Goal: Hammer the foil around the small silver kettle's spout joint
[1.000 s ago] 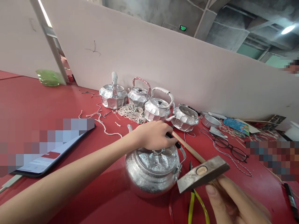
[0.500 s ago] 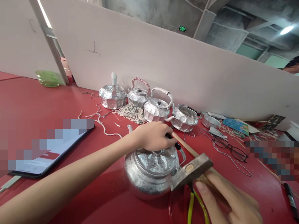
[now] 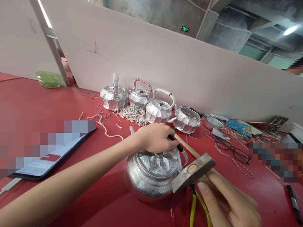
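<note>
A silver hammered kettle (image 3: 151, 186) with a petal-patterned lid (image 3: 158, 164) stands upright in front of me. My left hand (image 3: 157, 137) is closed around its black-wrapped handle (image 3: 180, 147), above the lid. In my right hand (image 3: 229, 198) is a hammer (image 3: 194, 171), gripped by its wooden handle close to the head. The hammer's head is beside the kettle's right side; whether they touch I cannot tell. Yellow-handled pliers (image 3: 193, 208) lie beneath the hammer, partly hidden by it and my right hand.
Several finished-looking silver kettles (image 3: 158, 112) line the white partition (image 3: 142, 47), with a heap of cord (image 3: 133, 115) before them. Eyeglasses (image 3: 233, 151) and a metal strainer cup (image 3: 213, 123) are at right. A large phone (image 3: 54, 157) lies left; a black marker (image 3: 293, 201) lies far right.
The hammer head has tilted slightly and shifted a little up and left with my right hand. My left hand stays on the kettle's handle.
</note>
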A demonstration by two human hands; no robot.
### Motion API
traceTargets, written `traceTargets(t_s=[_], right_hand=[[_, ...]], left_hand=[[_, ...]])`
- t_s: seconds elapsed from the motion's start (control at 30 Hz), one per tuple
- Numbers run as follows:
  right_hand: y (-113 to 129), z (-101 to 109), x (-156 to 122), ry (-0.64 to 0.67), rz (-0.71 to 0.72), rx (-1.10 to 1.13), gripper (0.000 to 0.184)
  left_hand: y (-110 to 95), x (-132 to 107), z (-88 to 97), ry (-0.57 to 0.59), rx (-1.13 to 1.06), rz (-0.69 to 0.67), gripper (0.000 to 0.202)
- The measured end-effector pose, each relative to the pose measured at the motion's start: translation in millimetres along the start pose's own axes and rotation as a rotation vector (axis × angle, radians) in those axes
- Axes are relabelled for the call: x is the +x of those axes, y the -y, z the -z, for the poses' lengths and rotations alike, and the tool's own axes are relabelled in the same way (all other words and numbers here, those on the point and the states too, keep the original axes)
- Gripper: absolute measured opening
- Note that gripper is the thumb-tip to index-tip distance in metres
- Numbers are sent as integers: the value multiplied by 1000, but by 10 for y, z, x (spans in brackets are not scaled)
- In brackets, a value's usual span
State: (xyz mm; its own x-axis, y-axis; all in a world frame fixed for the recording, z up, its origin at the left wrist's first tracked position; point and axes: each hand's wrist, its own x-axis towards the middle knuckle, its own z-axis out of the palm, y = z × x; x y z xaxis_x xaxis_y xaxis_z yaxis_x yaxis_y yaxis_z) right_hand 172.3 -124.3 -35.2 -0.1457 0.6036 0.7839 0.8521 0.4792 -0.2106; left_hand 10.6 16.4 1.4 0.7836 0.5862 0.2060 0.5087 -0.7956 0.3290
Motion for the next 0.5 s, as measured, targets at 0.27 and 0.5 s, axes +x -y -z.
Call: traceTargets(t_s=[0.27,0.5], right_hand=[[-27,-38,-17,-26,24,16,24],[-21,-53,1,-19,4,17,21]], left_hand=[[-5,-2,-1,6,4,-3,36],[1,2,-3,12,4,-11,37]])
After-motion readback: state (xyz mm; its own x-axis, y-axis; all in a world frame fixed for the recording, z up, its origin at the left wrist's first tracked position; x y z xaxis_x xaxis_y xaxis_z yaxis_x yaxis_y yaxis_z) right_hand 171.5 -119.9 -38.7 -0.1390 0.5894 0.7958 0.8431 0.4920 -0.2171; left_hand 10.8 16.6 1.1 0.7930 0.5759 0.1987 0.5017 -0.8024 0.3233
